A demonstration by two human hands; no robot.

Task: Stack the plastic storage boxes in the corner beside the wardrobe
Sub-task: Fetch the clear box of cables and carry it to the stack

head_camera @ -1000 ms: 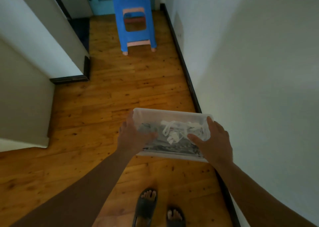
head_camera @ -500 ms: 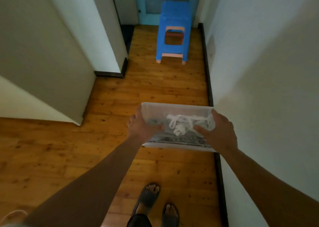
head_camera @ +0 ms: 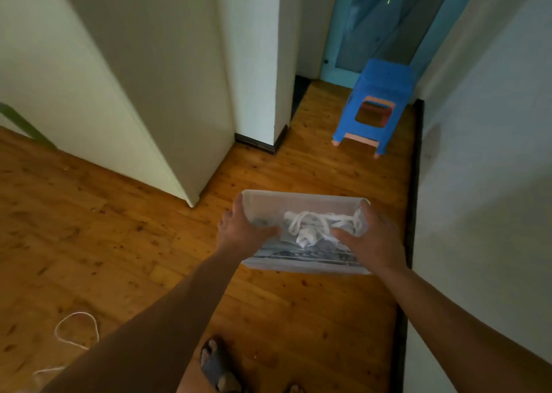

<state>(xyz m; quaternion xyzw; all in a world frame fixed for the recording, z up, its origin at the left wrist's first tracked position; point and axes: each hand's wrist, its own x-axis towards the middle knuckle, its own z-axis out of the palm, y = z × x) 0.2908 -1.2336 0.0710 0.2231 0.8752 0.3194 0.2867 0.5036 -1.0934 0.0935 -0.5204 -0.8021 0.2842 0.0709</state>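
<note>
Head cam: clear storage box (head_camera: pixel 304 213) with white cord inside, carried above the wood floor (head_camera: pixel 119 243). Left hand (head_camera: pixel 239 231) and right hand (head_camera: pixel 373 240) clamp its ends, thumbs over the rim. Wardrobe (head_camera: pixel 143 79) ahead-left. No stack visible yet; placing remains, likely.

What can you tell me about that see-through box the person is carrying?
The plastic storage box is a shallow rectangle of clear, slightly frosted plastic, with no lid that I can see. Inside lie a tangled white cord and some dark, greyish items too blurred to name. It is held roughly level above the wooden floor, close to the right-hand wall. The left hand grips its left end and the right hand its right end, thumbs over the rim.
</note>
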